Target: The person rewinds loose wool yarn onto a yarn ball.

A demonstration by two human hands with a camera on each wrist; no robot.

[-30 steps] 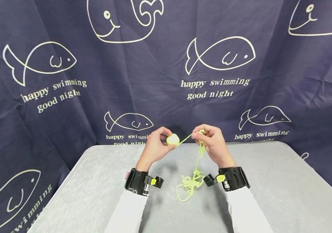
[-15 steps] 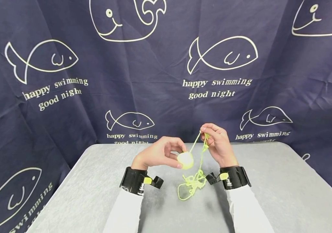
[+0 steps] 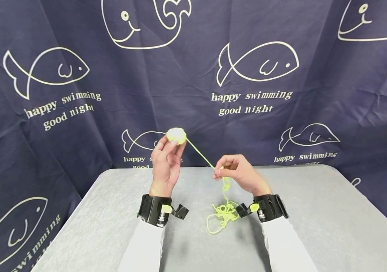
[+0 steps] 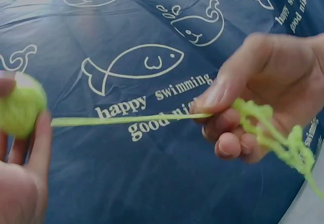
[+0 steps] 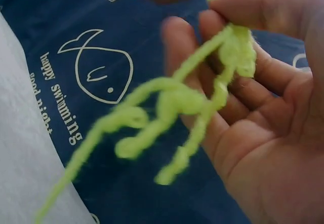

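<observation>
A small yellow-green ball of yarn [image 3: 176,135] is held up by the fingertips of my left hand [image 3: 166,166], above the table's far edge. From the ball a taut strand [image 4: 126,119] runs down to my right hand [image 3: 241,172], which pinches it between thumb and forefinger. Below that pinch, a tangled, knotted length of yarn [image 5: 177,102] hangs past my right palm in the right wrist view. It leads down to a loose heap of yarn [image 3: 226,213] lying on the table between my forearms.
The grey table [image 3: 111,226] has rounded far corners. Behind it hangs a dark blue curtain [image 3: 193,83] printed with white fish and lettering. Each wrist wears a black strap with a small camera mount, such as the left strap [image 3: 156,209].
My left hand first swings the ball toward me and right, then lifts it up and left. My right hand rises slightly, then comes down and left. The heap stays in place.
</observation>
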